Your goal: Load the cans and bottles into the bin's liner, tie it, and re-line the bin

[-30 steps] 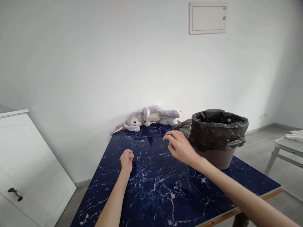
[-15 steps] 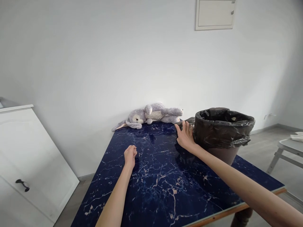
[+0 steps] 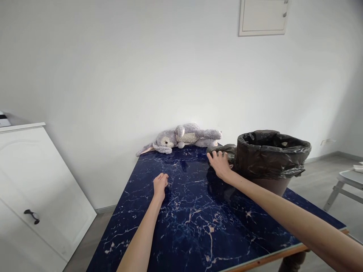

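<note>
My left hand [image 3: 160, 185] is curled into a loose fist just above the middle of the table, and nothing shows in it. My right hand [image 3: 220, 164] has its fingers spread at the front of a bundle of dark plastic bag [image 3: 228, 151]; whether the fingers touch it I cannot tell. Right beside that hand stands a brown trash bin [image 3: 273, 185] lined with a black garbage bag [image 3: 269, 160] folded over its rim. At the table's far edge a grey plush bunny [image 3: 187, 136] lies on its side.
Under my arms is a blue marble-patterned table [image 3: 181, 234] with a wooden edge, its far side by the wall. A white cabinet [image 3: 42, 189] stands to the left. A pale grey stool or chair [image 3: 350, 181] is at the right.
My right hand's fingers have shifted slightly toward the near left of the plastic bundle, showing more of it. The left hand stays in its fist. The whole view has shifted a little.
</note>
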`<move>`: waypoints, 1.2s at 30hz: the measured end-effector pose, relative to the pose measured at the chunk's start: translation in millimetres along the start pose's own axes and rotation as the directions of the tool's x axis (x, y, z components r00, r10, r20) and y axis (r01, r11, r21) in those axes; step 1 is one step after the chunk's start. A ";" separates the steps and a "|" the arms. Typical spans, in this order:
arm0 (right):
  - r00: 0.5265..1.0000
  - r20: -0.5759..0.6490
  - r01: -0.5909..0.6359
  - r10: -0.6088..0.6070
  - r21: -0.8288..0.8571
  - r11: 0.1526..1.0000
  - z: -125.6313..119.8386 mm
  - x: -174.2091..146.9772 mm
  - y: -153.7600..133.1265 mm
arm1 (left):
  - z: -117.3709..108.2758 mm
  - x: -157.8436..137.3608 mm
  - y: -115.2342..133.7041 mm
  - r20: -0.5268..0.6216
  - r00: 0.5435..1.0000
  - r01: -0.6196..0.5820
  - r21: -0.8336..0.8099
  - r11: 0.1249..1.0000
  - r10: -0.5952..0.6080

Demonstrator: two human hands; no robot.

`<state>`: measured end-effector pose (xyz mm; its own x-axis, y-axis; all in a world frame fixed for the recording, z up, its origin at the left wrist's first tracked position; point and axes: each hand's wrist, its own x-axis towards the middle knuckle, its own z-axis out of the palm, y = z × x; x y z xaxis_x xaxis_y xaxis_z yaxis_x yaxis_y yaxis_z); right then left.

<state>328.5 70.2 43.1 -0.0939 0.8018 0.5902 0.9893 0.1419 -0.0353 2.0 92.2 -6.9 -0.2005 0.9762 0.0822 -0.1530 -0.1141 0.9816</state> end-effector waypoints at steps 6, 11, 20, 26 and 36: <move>0.932 -0.053 0.363 -0.359 0.164 0.917 -32.7 -10.8 -84.9 | 1.4 -2.3 -0.4 -0.023 0.999 -0.030 0.026 0.999 0.030; 0.820 -0.218 0.572 -0.529 0.327 0.752 -71.1 -50.5 -111.7 | -5.3 -3.0 -0.8 -0.078 0.993 -0.086 -0.010 0.996 0.085; 0.974 -0.097 -0.053 0.203 0.777 0.628 -33.0 -95.7 -27.7 | -27.4 4.7 54.1 0.066 0.980 -0.184 -0.051 0.982 0.187; 0.956 0.201 -0.277 0.212 0.853 0.443 13.5 -78.4 -8.6 | -52.4 -30.7 62.9 0.190 0.938 -0.324 0.196 0.925 0.288; 0.942 0.327 -0.286 -0.073 0.899 0.333 -1.0 -95.2 -31.8 | -34.0 -62.3 30.2 0.086 0.863 -0.452 0.573 0.684 0.499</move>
<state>306.1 -11.2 -11.1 -0.1969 0.9349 0.2953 0.2552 0.3397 -0.9053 -23.0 21.7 11.8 -0.1663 0.8010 0.5751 0.5406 -0.4137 0.7325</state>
